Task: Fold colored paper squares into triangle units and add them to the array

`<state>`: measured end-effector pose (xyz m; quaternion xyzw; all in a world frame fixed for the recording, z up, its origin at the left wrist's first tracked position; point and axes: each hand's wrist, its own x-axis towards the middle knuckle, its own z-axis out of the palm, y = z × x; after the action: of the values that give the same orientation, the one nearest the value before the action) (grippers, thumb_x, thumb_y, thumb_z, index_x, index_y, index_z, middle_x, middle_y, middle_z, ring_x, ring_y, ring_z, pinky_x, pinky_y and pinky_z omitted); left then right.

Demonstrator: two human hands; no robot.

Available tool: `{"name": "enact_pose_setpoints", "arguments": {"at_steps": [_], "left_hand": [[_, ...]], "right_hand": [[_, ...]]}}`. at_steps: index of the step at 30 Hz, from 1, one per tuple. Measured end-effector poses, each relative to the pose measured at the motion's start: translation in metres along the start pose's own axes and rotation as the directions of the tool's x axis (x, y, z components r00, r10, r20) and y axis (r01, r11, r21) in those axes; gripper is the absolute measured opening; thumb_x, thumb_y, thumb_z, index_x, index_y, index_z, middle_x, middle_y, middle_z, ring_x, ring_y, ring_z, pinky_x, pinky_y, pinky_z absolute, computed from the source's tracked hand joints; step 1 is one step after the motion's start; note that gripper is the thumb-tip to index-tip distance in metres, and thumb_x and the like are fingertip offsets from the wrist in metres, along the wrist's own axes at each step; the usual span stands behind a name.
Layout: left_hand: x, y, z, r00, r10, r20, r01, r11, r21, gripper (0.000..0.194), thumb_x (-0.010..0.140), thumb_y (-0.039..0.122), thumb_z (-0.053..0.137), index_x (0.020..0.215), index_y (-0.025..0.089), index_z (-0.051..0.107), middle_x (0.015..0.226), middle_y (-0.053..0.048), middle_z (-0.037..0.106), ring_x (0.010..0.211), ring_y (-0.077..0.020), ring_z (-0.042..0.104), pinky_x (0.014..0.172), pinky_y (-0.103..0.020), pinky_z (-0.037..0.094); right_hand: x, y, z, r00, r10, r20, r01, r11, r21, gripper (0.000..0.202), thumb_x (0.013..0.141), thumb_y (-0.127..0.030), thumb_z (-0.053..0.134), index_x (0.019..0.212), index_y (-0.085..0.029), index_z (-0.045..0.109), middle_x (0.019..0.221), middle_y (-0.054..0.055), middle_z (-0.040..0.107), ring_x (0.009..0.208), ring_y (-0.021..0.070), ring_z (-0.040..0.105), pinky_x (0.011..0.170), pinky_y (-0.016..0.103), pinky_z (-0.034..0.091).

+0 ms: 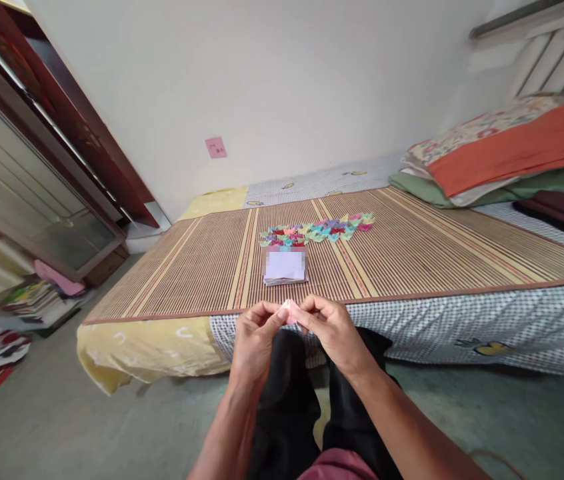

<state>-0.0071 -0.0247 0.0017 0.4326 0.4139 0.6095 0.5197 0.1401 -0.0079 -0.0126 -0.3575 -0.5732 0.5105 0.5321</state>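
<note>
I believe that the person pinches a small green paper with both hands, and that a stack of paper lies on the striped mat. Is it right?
Not quite: the small paper is pink, not green, as the head view shows. The rest stands: the left hand and right hand both pinch it, and a stack of paper lies on the striped mat.

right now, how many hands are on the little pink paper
2: the left hand pinches the pink paper at its left, the right hand at its right, both before the striped mat. No other hand shows.
</note>
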Motion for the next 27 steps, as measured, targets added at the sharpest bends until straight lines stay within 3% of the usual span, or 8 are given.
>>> {"name": "enact_pose_setpoints", "arguments": {"at_steps": [3, 8, 12, 18, 27], "left_hand": [[-0.001, -0.001, 0.001, 0.999, -0.023, 0.038, 0.023, 1.0, 0.001, 0.019, 0.077, 0.03, 0.084, 0.071, 0.015, 0.074, 0.069, -0.002, 0.072, 0.07, -0.0148, 0.064, 0.076, -0.026, 0.049], [-0.003, -0.004, 0.002, 1.0, 0.028, -0.006, -0.028, 0.999, 0.036, 0.019, 0.08, 0.029, 0.082, 0.071, 0.015, 0.072, 0.068, -0.002, 0.07, 0.069, -0.0141, 0.062, 0.075, -0.026, 0.048], [-0.002, -0.004, -0.001, 0.999, 0.04, 0.03, -0.041, 0.999, 0.033, 0.018, 0.083, 0.028, 0.079, 0.072, 0.015, 0.072, 0.069, -0.002, 0.07, 0.07, -0.015, 0.062, 0.076, -0.027, 0.049], [-0.003, -0.001, -0.002, 0.994, -0.019, 0.107, 0.015, 0.999, 0.037, 0.019, 0.084, 0.031, 0.079, 0.075, 0.015, 0.073, 0.072, -0.002, 0.07, 0.071, -0.0141, 0.06, 0.074, -0.025, 0.047], [-0.004, 0.0, 0.001, 0.993, -0.049, 0.105, 0.049, 0.999, -0.002, 0.021, 0.08, 0.028, 0.082, 0.069, 0.015, 0.07, 0.068, -0.001, 0.068, 0.069, -0.0131, 0.059, 0.075, -0.025, 0.047]], "right_hand": [[-0.003, -0.002, 0.0, 0.996, -0.08, -0.034, 0.077, 0.995, -0.068, 0.036, 0.09, -0.044, 0.072, 0.066, -0.018, 0.063, 0.056, -0.004, 0.051, 0.053, 0.011, 0.046, 0.053, 0.025, 0.037], [-0.007, -0.009, 0.004, 0.984, -0.173, -0.051, 0.161, 0.968, -0.191, 0.035, 0.095, -0.039, 0.067, 0.066, -0.019, 0.059, 0.06, -0.003, 0.056, 0.057, 0.012, 0.048, 0.056, 0.025, 0.039], [-0.01, -0.014, 0.003, 0.986, -0.163, 0.033, 0.166, 0.962, -0.218, 0.034, 0.099, -0.04, 0.062, 0.072, -0.02, 0.061, 0.061, -0.004, 0.053, 0.056, 0.0115, 0.047, 0.055, 0.024, 0.037], [-0.012, -0.011, -0.002, 0.984, -0.181, 0.007, 0.177, 0.957, -0.231, 0.035, 0.1, -0.036, 0.06, 0.07, -0.02, 0.058, 0.061, -0.004, 0.05, 0.055, 0.0112, 0.045, 0.054, 0.025, 0.036], [-0.013, -0.006, -0.002, 0.985, -0.158, 0.066, 0.168, 0.969, -0.18, 0.028, 0.099, -0.037, 0.061, 0.078, -0.019, 0.062, 0.069, -0.001, 0.058, 0.063, 0.0129, 0.052, 0.059, 0.025, 0.04]]}}
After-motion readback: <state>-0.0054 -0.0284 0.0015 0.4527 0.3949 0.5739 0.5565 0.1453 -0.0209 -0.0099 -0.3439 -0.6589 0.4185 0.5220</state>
